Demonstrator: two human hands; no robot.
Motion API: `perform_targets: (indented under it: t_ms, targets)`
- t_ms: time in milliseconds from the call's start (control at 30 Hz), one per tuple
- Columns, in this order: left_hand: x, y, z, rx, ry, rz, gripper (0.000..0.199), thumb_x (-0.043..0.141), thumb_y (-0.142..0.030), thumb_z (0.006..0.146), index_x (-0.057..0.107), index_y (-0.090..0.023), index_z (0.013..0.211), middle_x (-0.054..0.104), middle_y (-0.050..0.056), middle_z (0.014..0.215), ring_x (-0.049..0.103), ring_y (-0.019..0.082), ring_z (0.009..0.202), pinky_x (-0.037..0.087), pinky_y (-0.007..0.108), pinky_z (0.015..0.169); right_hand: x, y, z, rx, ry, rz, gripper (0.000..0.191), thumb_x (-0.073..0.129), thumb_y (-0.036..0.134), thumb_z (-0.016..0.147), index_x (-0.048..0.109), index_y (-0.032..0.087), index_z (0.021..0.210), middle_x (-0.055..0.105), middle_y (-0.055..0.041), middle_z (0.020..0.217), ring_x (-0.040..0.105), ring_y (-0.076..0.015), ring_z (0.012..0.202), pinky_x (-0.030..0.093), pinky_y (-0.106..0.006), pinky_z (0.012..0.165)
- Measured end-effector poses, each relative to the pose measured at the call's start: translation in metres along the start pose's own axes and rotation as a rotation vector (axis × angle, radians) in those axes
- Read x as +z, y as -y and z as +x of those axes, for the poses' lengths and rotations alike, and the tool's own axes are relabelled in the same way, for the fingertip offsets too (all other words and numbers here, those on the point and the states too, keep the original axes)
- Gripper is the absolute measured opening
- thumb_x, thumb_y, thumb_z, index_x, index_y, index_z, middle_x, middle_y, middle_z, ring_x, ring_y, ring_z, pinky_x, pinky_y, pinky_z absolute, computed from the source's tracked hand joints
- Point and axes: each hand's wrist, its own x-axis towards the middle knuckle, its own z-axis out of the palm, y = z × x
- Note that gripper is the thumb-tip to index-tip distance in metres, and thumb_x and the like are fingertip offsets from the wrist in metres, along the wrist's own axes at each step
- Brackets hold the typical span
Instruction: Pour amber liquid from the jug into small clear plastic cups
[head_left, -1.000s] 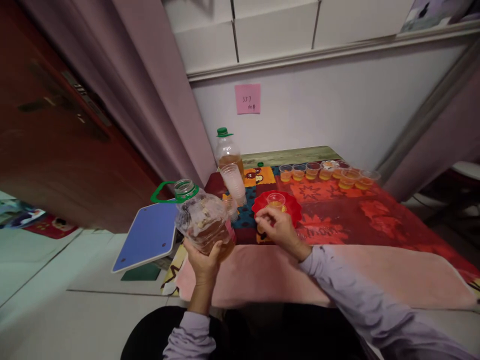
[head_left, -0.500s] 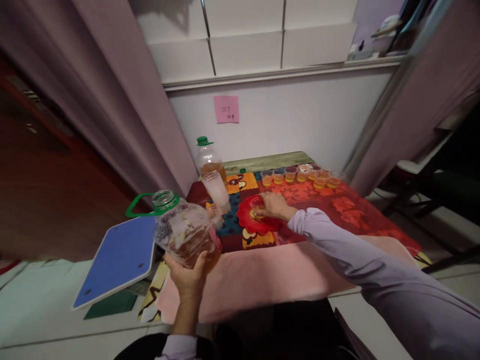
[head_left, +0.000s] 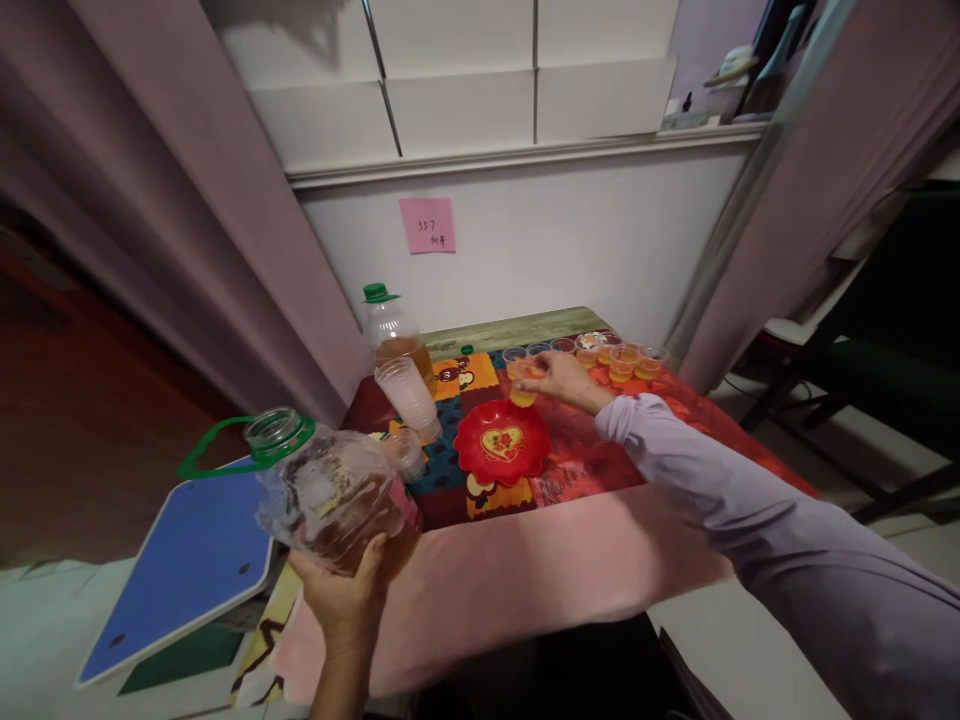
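Note:
My left hand [head_left: 341, 590] is wrapped round the lower side of a big clear plastic jug [head_left: 341, 490], which is tilted to the left. Its green-handled mouth has no cap on, and amber liquid lies in the lower part. With my right hand [head_left: 566, 378] I grip a small clear plastic cup [head_left: 523, 394] holding a little yellow liquid. Below that cup sits a red scalloped plate [head_left: 465, 447] with a gold heart print. Several similar cups [head_left: 621, 368] with yellow liquid stand behind and right of my right hand, which partly hides some.
A second jug [head_left: 401, 350] with a green cap stands at the back left. Before it leans a stack of nested clear cups [head_left: 409, 398], with more cups [head_left: 406, 453] beside the held jug. A blue board [head_left: 184, 565] lies left; pink cloth [head_left: 540, 560] covers the near edge.
My right hand has lifted the cup off the red plate and carried it back and right, towards the other cups. The view has shifted slightly; my left hand still holds the jug.

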Motion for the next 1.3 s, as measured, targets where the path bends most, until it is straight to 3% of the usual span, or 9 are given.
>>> perform_targets:
  t_ms: [167,267,400,533,700,967,1100,1200,1300]
  targets:
    - [-0.001,-0.010,0.000,-0.055,-0.033,0.024,0.102,0.096,-0.061,0.064,0.051,-0.023,0.147,0.070,0.016,0.138,0.073,0.041,0.128,0.056,0.067,0.117,-0.014,-0.078,0.018,0.053,-0.124,-0.225,0.058,0.082,0.057,0.092,0.078,0.012,0.128,0.072,-0.0254,0.145,0.064,-0.0400,0.136,0.045,-0.050,0.115]
    - [0.000,-0.018,-0.001,-0.041,-0.047,0.033,0.098,0.095,-0.061,0.064,0.052,-0.023,0.143,0.069,0.015,0.136,0.072,0.042,0.130,0.052,0.070,0.121,-0.012,-0.116,0.022,0.089,-0.169,-0.326,0.056,0.083,0.054,0.091,0.078,0.013,0.128,0.063,-0.0279,0.158,0.055,-0.0424,0.145,0.037,-0.057,0.121]
    - [0.002,-0.021,0.000,-0.015,-0.039,-0.014,0.096,0.092,-0.062,0.067,0.053,-0.023,0.145,0.070,0.014,0.135,0.073,0.041,0.128,0.053,0.070,0.120,-0.007,-0.144,0.026,0.076,-0.169,-0.383,0.049,0.078,0.048,0.096,0.080,0.008,0.125,0.052,-0.0334,0.168,0.042,-0.0441,0.157,0.027,-0.061,0.125]
    - [0.000,-0.011,0.002,0.003,-0.068,0.021,0.098,0.095,-0.065,0.063,0.057,-0.021,0.142,0.072,0.014,0.130,0.074,0.040,0.122,0.054,0.070,0.119,-0.001,-0.156,0.031,0.105,-0.153,-0.392,0.060,0.081,0.054,0.092,0.078,0.010,0.132,0.049,-0.0320,0.172,0.041,-0.0475,0.158,0.025,-0.066,0.129]
    - [-0.002,0.003,0.005,-0.007,-0.089,0.018,0.102,0.097,-0.068,0.057,0.058,-0.019,0.138,0.072,0.014,0.126,0.073,0.039,0.121,0.050,0.072,0.120,0.007,-0.166,0.039,0.123,-0.150,-0.405,0.066,0.076,0.060,0.093,0.075,0.012,0.138,0.049,-0.0296,0.173,0.042,-0.0473,0.158,0.024,-0.067,0.130]
    - [0.000,0.002,0.004,0.032,-0.117,-0.001,0.094,0.097,-0.069,0.060,0.060,-0.023,0.133,0.073,0.011,0.123,0.073,0.036,0.117,0.050,0.069,0.122,0.007,-0.165,0.041,0.149,-0.164,-0.384,0.058,0.075,0.059,0.094,0.078,0.012,0.129,0.055,-0.0300,0.166,0.043,-0.0477,0.156,0.025,-0.068,0.129]
    - [0.002,0.002,-0.002,0.005,-0.088,-0.088,0.097,0.099,-0.066,0.060,0.058,-0.022,0.136,0.075,0.013,0.125,0.076,0.035,0.115,0.057,0.063,0.116,0.005,-0.164,0.039,0.112,-0.204,-0.385,0.074,0.076,0.067,0.091,0.074,0.008,0.136,0.059,-0.0334,0.160,0.051,-0.0493,0.148,0.031,-0.072,0.124]
    - [0.002,0.005,-0.008,-0.012,-0.088,-0.122,0.102,0.100,-0.064,0.061,0.056,-0.021,0.142,0.074,0.016,0.133,0.077,0.034,0.120,0.060,0.055,0.112,-0.001,-0.144,0.041,-0.010,-0.326,-0.309,0.071,0.073,0.063,0.096,0.071,0.008,0.140,0.061,-0.0334,0.158,0.057,-0.0491,0.145,0.035,-0.073,0.122]
    - [0.002,0.008,-0.012,0.021,-0.066,-0.154,0.102,0.098,-0.067,0.066,0.056,-0.020,0.146,0.076,0.016,0.131,0.078,0.035,0.119,0.063,0.053,0.108,-0.006,-0.091,0.032,-0.233,-0.420,-0.094,0.061,0.075,0.055,0.097,0.072,0.012,0.140,0.071,-0.0276,0.147,0.067,-0.0438,0.135,0.049,-0.062,0.116]
